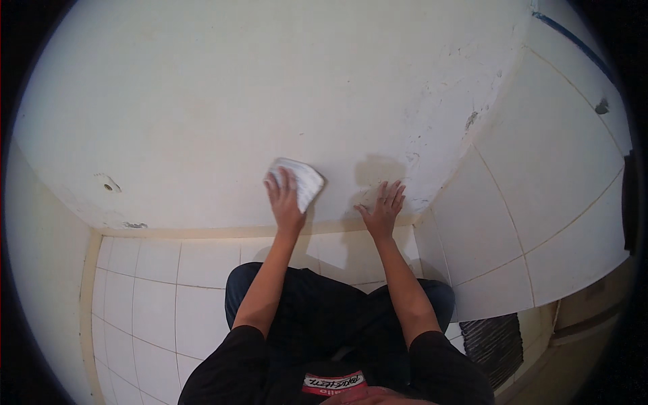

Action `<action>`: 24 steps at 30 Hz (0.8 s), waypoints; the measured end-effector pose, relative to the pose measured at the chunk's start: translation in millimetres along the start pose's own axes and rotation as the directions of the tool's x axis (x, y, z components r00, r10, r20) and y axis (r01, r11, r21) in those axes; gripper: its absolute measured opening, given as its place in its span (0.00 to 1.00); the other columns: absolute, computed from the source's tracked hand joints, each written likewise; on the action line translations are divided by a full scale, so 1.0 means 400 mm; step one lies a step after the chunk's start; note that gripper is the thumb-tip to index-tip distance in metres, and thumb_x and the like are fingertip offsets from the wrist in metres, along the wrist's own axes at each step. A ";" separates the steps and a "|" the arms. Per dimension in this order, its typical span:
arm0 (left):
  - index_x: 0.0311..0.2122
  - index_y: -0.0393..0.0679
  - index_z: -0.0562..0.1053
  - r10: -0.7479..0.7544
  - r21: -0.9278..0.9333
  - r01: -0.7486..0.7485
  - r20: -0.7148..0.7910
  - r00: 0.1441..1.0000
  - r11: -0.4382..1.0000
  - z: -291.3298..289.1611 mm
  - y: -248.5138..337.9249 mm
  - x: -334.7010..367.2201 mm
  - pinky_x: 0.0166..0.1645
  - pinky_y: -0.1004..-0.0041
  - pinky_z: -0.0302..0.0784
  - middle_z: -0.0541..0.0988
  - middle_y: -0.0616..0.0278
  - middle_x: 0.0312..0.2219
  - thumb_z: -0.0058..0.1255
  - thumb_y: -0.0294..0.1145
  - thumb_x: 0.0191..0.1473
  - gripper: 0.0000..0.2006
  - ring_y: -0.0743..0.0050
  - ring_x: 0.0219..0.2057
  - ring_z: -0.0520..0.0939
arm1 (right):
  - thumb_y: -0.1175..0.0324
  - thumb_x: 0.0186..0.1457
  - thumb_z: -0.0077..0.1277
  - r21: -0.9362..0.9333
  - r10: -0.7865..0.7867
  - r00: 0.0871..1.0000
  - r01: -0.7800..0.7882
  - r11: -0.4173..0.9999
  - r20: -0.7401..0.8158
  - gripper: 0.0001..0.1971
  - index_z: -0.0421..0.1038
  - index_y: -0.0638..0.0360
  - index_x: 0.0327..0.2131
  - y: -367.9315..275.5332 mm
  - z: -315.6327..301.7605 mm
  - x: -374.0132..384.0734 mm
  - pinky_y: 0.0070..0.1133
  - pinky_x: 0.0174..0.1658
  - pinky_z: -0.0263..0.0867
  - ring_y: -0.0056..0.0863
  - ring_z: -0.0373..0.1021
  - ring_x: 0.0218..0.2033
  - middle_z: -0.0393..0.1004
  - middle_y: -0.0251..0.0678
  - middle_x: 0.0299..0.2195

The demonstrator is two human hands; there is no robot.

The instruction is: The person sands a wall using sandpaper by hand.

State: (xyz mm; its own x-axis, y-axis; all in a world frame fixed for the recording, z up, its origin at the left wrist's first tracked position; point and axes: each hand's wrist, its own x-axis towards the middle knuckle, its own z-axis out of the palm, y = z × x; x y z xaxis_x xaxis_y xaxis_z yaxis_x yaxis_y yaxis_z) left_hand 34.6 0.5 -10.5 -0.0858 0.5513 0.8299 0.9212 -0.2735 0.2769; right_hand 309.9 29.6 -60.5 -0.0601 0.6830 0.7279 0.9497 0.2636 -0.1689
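Observation:
My left hand presses a folded white cloth against the pale wall, low down near the floor. Part of the cloth is hidden under the fingers, and the rest sticks out to their right. Faint stripes show on its surface, a little blurred. To the right, my right hand rests on the same wall with its fingers spread and nothing in it. Its shadow falls on the wall just above.
White tiles cover the floor below my hands and the side wall on the right. Flaking paint marks the wall near that corner. A small hole shows at the left. A dark ribbed mat lies at the lower right.

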 end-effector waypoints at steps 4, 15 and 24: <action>0.69 0.40 0.60 0.121 -0.026 -0.118 0.226 0.967 0.993 0.050 0.053 -0.071 0.73 0.40 0.41 0.58 0.51 0.70 0.48 0.40 0.58 0.35 0.32 0.71 0.53 | 0.35 0.49 0.60 0.026 0.012 1.000 -0.012 1.000 0.005 0.57 0.45 0.60 0.72 -0.009 -0.004 0.000 0.57 0.70 0.35 0.66 0.34 0.73 0.37 0.64 0.72; 0.70 0.37 0.57 0.059 0.067 -0.057 -0.024 0.998 0.996 -0.043 -0.063 0.041 0.74 0.42 0.42 0.55 0.46 0.71 0.48 0.36 0.57 0.36 0.31 0.72 0.50 | 0.35 0.49 0.61 -0.017 0.005 1.000 -0.005 1.000 0.010 0.59 0.43 0.60 0.73 0.000 -0.002 -0.006 0.56 0.70 0.37 0.65 0.33 0.73 0.35 0.62 0.73; 0.72 0.35 0.50 -0.253 -0.180 0.195 -0.395 0.883 0.964 -0.163 -0.205 0.090 0.74 0.42 0.34 0.46 0.41 0.73 0.40 0.11 0.42 0.45 0.30 0.73 0.40 | 0.38 0.48 0.62 0.048 0.015 1.000 -0.015 0.999 0.006 0.57 0.46 0.58 0.72 -0.011 0.000 0.000 0.57 0.70 0.34 0.64 0.33 0.73 0.38 0.63 0.72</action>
State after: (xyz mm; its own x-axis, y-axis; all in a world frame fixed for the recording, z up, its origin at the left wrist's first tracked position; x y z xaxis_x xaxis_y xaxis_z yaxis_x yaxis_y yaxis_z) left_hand -68.9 -8.5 28.0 -0.4585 0.2444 0.8544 0.8030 -0.2980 0.5161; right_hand 305.9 28.5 -59.6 -0.0477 0.6907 0.7216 0.9348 0.2854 -0.2113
